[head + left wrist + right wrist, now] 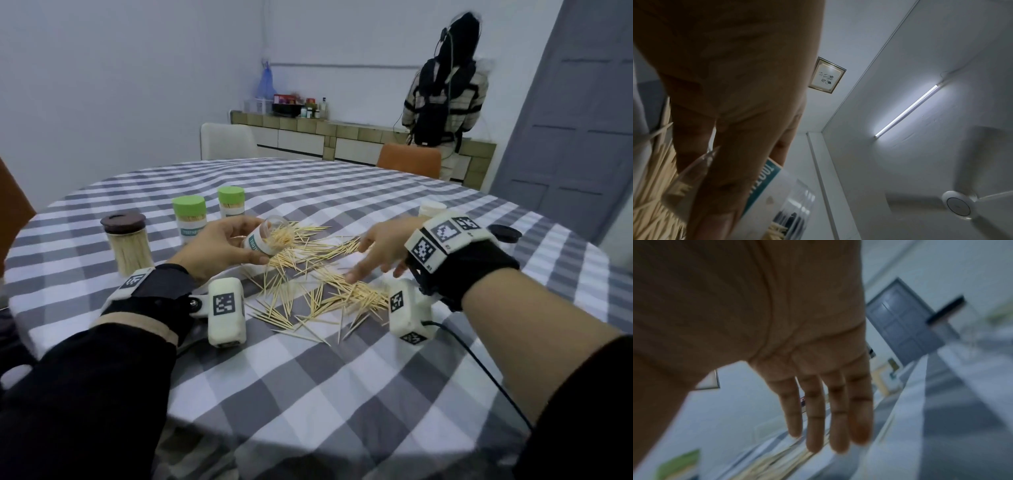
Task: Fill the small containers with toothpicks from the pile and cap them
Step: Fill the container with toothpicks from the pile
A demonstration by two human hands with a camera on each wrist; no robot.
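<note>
Checked tablecloth (342,394) under scattered toothpicks (318,291) — left hand (219,245) grips a tilted, uncapped toothpick container (265,241), right hand (380,251) open above them. Left wrist: fingers (719,162) wrap the container (774,186). Right wrist: blurred, straight fingers (816,410).

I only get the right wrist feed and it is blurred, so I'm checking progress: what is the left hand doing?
Observer: The left hand holds an open container, tilted, toothpicks inside.
Operator: Any containers capped already?
Observer: Two with green caps stand behind that hand.
Operator: Where is the right hand against the pile?
Observer: The right hand hovers open over the loose toothpicks on the checked tablecloth.
</note>
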